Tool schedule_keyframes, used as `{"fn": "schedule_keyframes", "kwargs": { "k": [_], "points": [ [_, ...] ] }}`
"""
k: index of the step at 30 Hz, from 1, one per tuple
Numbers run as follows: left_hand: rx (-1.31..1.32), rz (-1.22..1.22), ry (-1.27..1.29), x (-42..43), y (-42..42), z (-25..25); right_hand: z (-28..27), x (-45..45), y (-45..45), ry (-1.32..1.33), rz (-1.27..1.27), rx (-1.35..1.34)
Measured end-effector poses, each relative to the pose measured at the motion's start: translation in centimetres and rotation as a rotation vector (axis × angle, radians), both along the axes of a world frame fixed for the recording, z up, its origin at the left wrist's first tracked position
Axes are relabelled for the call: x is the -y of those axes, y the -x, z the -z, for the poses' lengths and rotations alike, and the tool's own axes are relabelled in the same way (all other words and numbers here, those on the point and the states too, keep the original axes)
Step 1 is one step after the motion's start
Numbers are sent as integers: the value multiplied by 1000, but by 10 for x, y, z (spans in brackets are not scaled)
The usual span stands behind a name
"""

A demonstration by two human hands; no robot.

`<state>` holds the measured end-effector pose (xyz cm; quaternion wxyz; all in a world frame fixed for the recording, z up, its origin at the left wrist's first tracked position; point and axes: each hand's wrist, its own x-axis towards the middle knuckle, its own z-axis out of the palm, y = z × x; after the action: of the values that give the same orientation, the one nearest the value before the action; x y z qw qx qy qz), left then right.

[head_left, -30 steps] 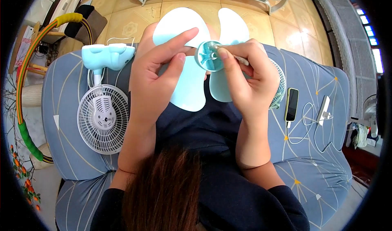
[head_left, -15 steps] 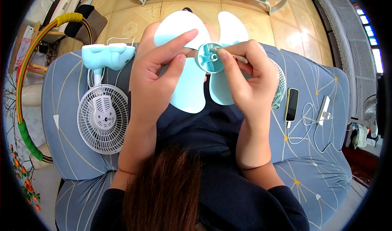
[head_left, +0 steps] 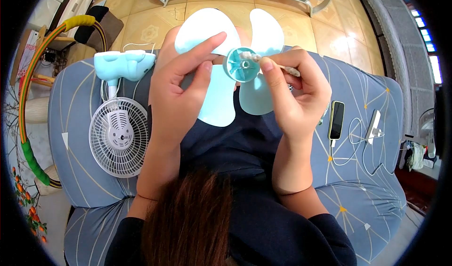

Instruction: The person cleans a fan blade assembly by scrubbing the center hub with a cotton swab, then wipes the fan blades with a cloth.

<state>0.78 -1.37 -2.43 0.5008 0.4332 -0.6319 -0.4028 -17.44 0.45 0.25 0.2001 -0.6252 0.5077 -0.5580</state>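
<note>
R fingers [head_left: 267, 65] pinch wht wad [head_left: 248, 55] in hub [head_left: 235, 71], L fingers [head_left: 213, 43] gripping blades [head_left: 216, 99], index out.

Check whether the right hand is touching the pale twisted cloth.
Touching. The head view shows the right hand pinching the pale twisted cloth, which pokes out on both sides of the grip.

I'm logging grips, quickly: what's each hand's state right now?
Left hand: closed on the light blue fan blades, index finger extended.
Right hand: closed, pinching a twisted whitish wipe at the hub.
</note>
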Motion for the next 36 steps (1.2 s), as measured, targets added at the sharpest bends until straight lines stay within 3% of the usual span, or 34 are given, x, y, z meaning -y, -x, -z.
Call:
{"fn": "schedule_keyframes", "kwargs": {
  "k": [8,19,29,36],
  "points": [
    [68,-6,131,-2,6,-5,11,8,-3,181,3,-324],
    [93,10,236,1,6,-3,1,2,-4,111,154,31],
    [38,33,214,-1,9,-5,1,2,7,80,9,-101],
    [26,48,226,0,9,-5,3,5,3,79,73,-41]
  ]
}}
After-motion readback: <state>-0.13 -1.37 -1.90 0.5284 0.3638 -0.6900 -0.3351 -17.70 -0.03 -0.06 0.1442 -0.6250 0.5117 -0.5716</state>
